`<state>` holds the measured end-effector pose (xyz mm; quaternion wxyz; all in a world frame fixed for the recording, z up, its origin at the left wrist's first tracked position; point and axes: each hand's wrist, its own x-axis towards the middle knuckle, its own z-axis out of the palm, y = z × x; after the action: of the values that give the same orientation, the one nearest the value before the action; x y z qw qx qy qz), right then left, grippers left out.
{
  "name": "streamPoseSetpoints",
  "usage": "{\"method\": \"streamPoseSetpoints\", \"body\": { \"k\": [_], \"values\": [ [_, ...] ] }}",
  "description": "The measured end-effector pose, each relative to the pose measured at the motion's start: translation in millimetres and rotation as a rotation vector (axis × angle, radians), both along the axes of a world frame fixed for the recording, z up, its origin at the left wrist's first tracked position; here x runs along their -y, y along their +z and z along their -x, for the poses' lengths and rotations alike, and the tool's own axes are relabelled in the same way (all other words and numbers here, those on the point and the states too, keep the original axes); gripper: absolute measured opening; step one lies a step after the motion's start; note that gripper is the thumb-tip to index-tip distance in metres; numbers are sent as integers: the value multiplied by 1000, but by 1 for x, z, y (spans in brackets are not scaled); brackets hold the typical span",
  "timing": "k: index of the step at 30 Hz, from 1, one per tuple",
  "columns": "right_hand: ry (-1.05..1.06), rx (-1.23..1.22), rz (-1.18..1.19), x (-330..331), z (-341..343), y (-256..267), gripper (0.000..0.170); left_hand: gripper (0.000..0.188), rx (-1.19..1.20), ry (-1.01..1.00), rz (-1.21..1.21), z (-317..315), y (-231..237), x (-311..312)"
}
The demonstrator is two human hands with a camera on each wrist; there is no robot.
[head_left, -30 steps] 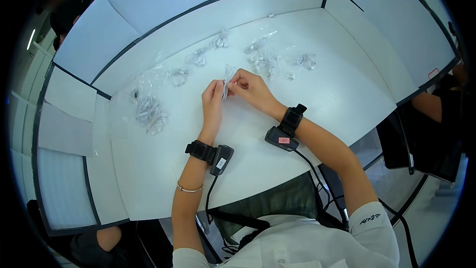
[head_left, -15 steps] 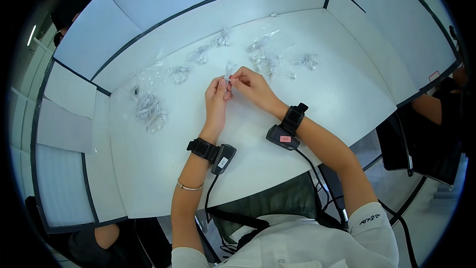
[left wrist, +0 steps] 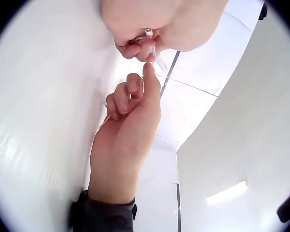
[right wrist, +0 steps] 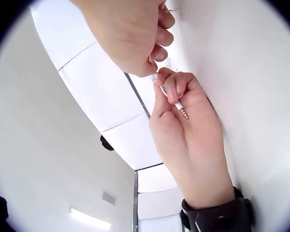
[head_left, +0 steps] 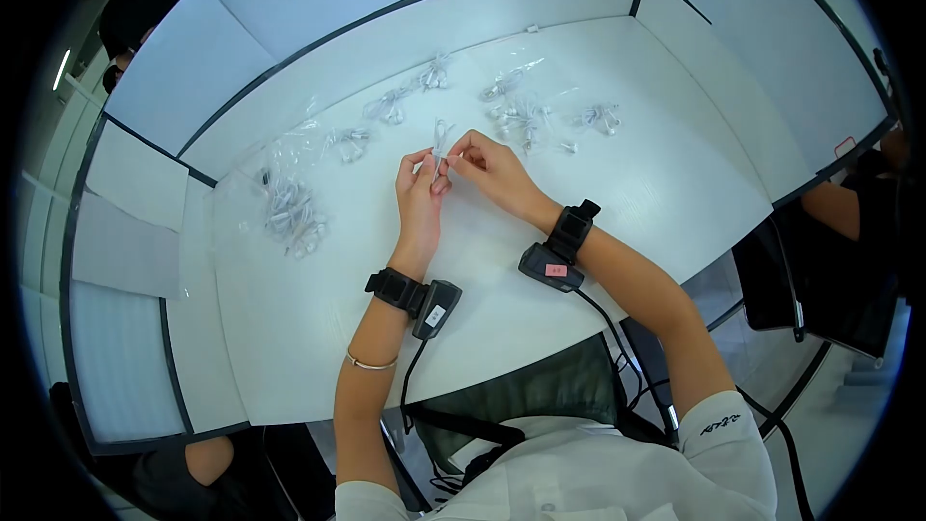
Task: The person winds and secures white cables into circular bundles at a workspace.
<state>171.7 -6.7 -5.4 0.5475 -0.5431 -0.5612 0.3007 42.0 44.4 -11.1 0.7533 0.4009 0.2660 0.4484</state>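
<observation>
Held between both hands is a white earphone cable (head_left: 441, 129), folded into a narrow loop that stands up past the fingertips. My left hand (head_left: 419, 201) grips the bundle. Its metal-tipped plug (right wrist: 183, 113) lies between the curled fingers, pointing down at the palm. Thumb and index finger of my right hand (head_left: 494, 174) pinch a thin strand at the bundle's side, and its other fingers are curled. In the left wrist view a clear loop (left wrist: 159, 66) shows between the two hands. Fingers hide much of the bundle.
A heap of white cables (head_left: 292, 217) lies at the left beside clear plastic bags (head_left: 294, 147). Several bundled cables (head_left: 388, 106) lie farther back, and more (head_left: 521, 121) sit right of centre. White panels (head_left: 540, 0) wall the table's back and sides.
The looped cable has become narrower above the fingers. My left hand has shifted slightly right, and my right fingertips now pinch at the bundle's side. The cable heaps have not moved.
</observation>
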Motion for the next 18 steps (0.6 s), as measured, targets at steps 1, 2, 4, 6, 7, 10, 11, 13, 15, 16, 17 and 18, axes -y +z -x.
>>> {"method": "streamPoseSetpoints", "body": {
  "k": [1,2,4,6,7,10,11,13,15,16,17,18],
  "values": [
    [-15,50,18,1,0,3,16,17,1,3,-4,0,0,0],
    [-32,101,37,3,0,7,16,17,1,5,-7,1,0,0],
    [-71,115,-1,2,2,5,17,16,9,-1,-22,1,0,0],
    [-98,181,43,4,1,10,17,14,20,-20,-44,2,1,1],
    [-109,182,41,4,0,10,17,14,24,-32,-39,2,2,1],
    [-130,201,45,5,0,12,17,13,30,-50,-30,2,4,2],
    [-137,214,53,5,1,13,17,13,26,-50,-30,2,5,3],
    [-144,225,69,7,1,17,18,12,20,-49,-39,2,5,3],
    [-144,220,85,7,1,19,18,12,15,-47,-56,2,2,2],
    [-135,218,78,8,2,18,19,12,13,-47,-53,2,2,2],
    [-125,217,71,8,1,17,19,12,13,-47,-50,1,2,2],
    [-114,217,64,7,1,17,19,13,14,-47,-47,1,3,2]
  ]
}}
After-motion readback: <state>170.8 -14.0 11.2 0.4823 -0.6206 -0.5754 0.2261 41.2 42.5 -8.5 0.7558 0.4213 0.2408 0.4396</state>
